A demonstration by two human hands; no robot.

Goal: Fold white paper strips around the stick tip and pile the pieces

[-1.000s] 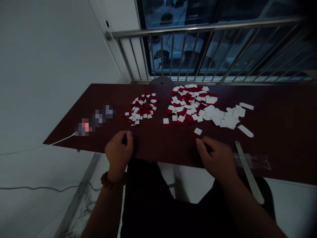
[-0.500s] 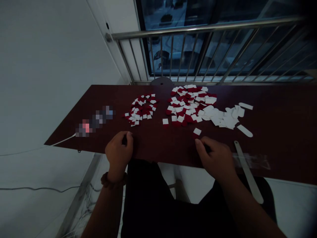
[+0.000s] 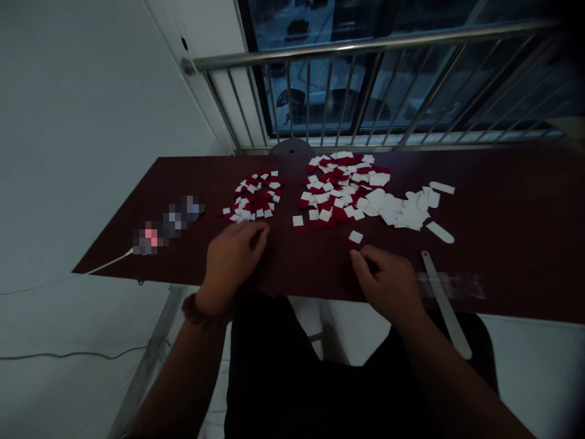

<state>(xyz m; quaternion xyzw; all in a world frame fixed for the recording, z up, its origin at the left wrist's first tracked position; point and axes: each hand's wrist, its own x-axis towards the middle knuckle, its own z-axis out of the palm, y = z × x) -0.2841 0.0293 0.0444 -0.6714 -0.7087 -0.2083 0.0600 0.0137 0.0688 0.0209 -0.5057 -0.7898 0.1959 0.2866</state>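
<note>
My right hand [image 3: 388, 277] is closed near the table's front edge. Its thumb and index finger meet at the red end of a small red-and-white piece [image 3: 356, 236], whose square white end points away from me. My left hand [image 3: 235, 253], with a beaded bracelet at the wrist, is curled just in front of the smaller pile of red-and-white pieces [image 3: 245, 214]. Thumb and fingertips come close together there, and anything between them is hidden. A larger pile of red-and-white pieces [image 3: 336, 198] lies beyond and between the hands, with one loose piece [image 3: 298, 222] at its near left.
White round-ended strips [image 3: 397, 210] are heaped right of the larger pile. A long pale flat stick [image 3: 445, 305] juts over the front edge beside clear plastic film [image 3: 466, 286]. A blurred-out object with a cord [image 3: 167, 225] lies left. Metal railing [image 3: 347, 47] stands behind the table.
My left hand has moved forward and right, up to the smaller pile. My right hand stays at the same red-and-white piece. The whole view has shifted slightly.
</note>
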